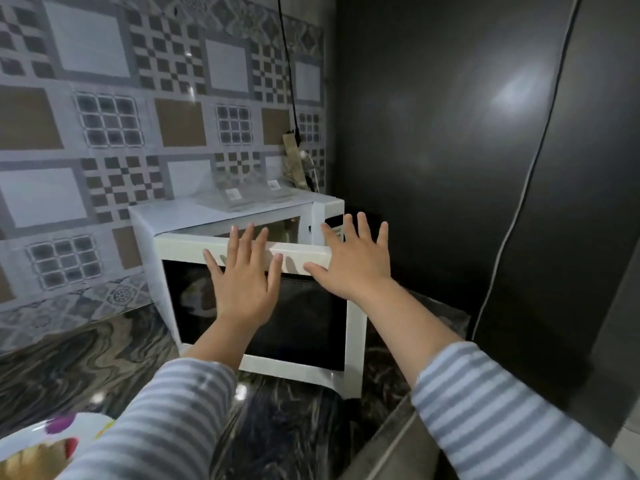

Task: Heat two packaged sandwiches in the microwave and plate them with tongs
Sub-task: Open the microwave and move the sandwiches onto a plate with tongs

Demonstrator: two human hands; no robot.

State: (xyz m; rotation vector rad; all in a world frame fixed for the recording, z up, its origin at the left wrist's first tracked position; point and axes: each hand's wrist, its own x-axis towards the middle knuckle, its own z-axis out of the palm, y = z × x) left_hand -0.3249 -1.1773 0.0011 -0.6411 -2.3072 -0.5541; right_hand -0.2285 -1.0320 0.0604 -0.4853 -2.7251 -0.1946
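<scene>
A white microwave (180, 216) stands on the dark marble counter against the tiled wall. Its door (356, 344), white-framed with a dark window, is partly ajar, with a gap showing at the top. My left hand (242, 282) lies flat on the door's window and top frame, fingers spread. My right hand (353, 258) rests flat on the door's top right corner, fingers spread too. Neither hand holds anything. At the bottom left corner, a white plate (41, 434) with a colourful print shows food on it. I see no tongs.
Clear plastic packaging (239, 197) lies on top of the microwave. A black cable (289, 71) hangs down the patterned tile wall to a socket behind it. A tall dark fridge (485, 150) fills the right side. The marble counter (69, 368) stretches to the left.
</scene>
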